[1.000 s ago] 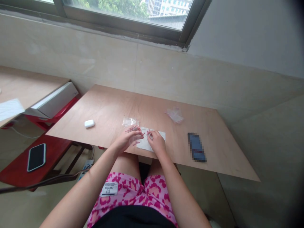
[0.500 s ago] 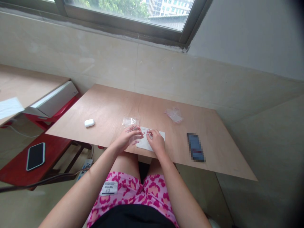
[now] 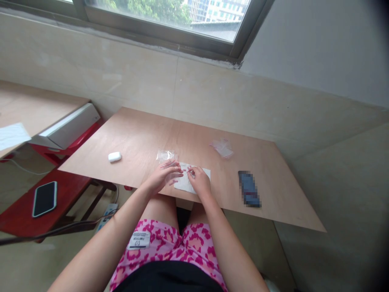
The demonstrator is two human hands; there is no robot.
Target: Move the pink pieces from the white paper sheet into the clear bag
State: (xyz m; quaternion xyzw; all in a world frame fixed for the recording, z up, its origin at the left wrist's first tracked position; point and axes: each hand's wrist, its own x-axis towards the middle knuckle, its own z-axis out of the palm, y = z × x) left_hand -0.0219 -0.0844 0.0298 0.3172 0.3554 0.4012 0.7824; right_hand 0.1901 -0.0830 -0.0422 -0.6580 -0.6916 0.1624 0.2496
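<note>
My left hand point(image 3: 164, 175) is curled round a small clear plastic bag point(image 3: 170, 164), of which thin reddish lines show over the fingers. Close by on the right, my right hand point(image 3: 199, 178) has thumb and fingertips pinched together over a white sheet of paper point(image 3: 185, 186). What the pinch holds is too small to make out. Several tiny pink-red pieces point(image 3: 184, 170) lie on the paper by the right fingertips. Just beyond my left hand, another clear plastic bag point(image 3: 165, 155) lies flat on the table.
On the wooden table point(image 3: 146, 129) stand a white earbud case point(image 3: 114, 157) at left, a pile of clear bags point(image 3: 223, 148) farther back and a blurred phone point(image 3: 249, 189) at right. Another phone point(image 3: 45, 198) rests on a red stool point(image 3: 18, 215).
The view has shifted very slightly. Both hands keep nearly the same pose and place over the paper.
</note>
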